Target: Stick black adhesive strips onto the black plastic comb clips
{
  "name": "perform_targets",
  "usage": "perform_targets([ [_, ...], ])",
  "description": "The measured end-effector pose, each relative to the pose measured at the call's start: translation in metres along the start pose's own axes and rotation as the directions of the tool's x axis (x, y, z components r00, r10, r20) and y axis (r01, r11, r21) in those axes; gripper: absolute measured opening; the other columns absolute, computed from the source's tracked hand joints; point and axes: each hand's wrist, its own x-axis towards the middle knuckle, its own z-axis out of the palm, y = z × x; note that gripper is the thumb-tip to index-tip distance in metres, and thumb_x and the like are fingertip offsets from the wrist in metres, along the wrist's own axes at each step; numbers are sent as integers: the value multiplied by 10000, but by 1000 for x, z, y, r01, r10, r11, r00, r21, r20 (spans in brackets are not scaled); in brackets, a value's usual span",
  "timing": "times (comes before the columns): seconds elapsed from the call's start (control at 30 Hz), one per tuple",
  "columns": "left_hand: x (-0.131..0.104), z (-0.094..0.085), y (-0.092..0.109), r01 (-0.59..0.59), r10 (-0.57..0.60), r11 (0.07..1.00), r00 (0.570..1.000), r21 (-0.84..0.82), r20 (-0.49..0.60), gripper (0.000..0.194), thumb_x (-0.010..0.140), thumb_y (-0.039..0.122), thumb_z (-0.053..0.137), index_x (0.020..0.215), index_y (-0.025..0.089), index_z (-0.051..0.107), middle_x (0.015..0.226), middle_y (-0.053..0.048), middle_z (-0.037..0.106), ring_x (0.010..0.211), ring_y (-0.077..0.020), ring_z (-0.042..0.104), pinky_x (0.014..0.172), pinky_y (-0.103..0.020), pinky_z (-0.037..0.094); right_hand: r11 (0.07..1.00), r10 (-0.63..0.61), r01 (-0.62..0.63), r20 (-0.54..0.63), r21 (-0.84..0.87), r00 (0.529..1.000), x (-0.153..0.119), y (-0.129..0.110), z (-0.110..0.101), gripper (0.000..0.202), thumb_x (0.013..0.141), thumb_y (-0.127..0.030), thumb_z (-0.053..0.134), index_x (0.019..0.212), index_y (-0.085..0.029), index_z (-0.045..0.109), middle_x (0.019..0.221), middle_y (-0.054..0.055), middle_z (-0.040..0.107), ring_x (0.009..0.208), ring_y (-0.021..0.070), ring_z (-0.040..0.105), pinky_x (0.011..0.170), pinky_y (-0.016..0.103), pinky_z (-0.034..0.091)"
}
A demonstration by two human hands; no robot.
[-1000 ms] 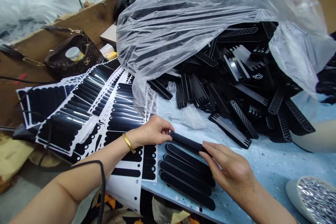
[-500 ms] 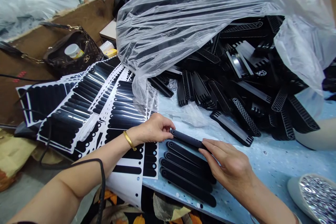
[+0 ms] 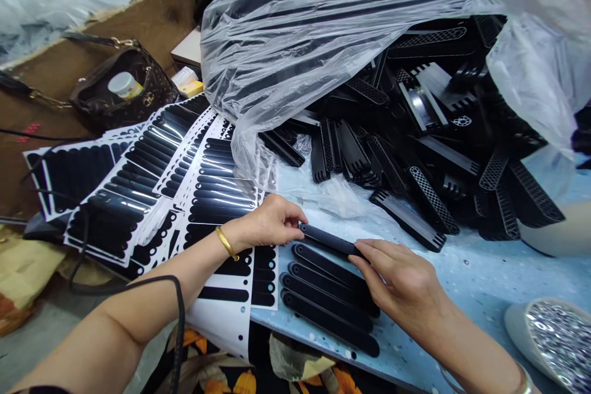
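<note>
Barely anything moves since a second ago: both hands keep the same hold on the long black rounded-end plastic strip (image 3: pixel 329 240), only the head view drifts so the scene sits slightly higher in frame. Left hand (image 3: pixel 270 222) grip is pressed together, fingertips pinching the strip's left end; right hand (image 3: pixel 401 284) lies flatter, fingers spread over the strip's right end, and I cannot tell whether its thumb closes underneath. Strip sits at the near edge of the pale blue speckled counter (image 3: pixel 480 271), just behind a row of four matching black strips (image 3: pixel 330 301) lying parallel and touching side by side. White backing sheets carrying rows of glossy black oblong stickers (image 3: pixel 210 197) fan out to the left, partly under the left wrist with its gold bangle (image 3: pixel 226 242). Behind, a clear plastic bag (image 3: pixel 323 31) spills a heap of black perforated grille parts (image 3: pixel 415 135). Brown patterned handbag (image 3: pixel 120 89) sits far left. Judgement: step in hand looks like pressing a sticker flat onto the strip. To do it well: keep ends aligned with the rounded tips, hold one end fixed, smooth toward the other end with even pressure, avoid bubbles and skew, don't nudge the finished row.
</note>
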Motion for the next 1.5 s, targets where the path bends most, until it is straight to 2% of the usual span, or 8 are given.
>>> perform_targets([
  [0.4,2,1,-3,94,-92,987,995,-128,28,162,687,74,669,844,88,705,498,60,552,432,-89,564,440,-165,412,999,20,-20,8,42,1000,0,-2,-1,218,956,-172,463,841,-140,645,780,101,713,667,207,670,597,323,518],
  [0.87,2,-1,1,144,-136,971,989,-191,53,164,672,35,678,829,81,690,467,67,542,408,-88,576,410,-143,419,996,29,-28,-15,83,999,-3,0,2,151,946,-161,486,931,-149,636,809,88,716,702,206,682,613,324,551],
  [1.03,4,-3,-2,191,-167,939,980,-287,105,139,782,55,575,883,64,670,513,30,593,376,-98,594,330,-129,380,993,55,-56,10,99,998,-3,-2,1,150,945,-154,490,916,-152,637,821,93,711,717,203,674,633,326,549],
  [1.2,8,-1,0,258,-232,912,966,-318,119,116,853,71,519,821,67,631,522,15,603,357,-112,601,273,-125,351,991,72,-74,22,110,997,-3,-4,1,172,945,-149,488,853,-164,632,804,88,700,697,198,664,624,326,539],
  [1.5,10,3,-3,268,-249,902,963,-337,100,107,814,80,605,707,82,606,495,9,603,384,-123,624,277,-112,357,989,88,-88,6,120,996,-5,-3,3,167,945,-152,481,892,-148,639,808,97,697,706,206,661,629,331,551],
])
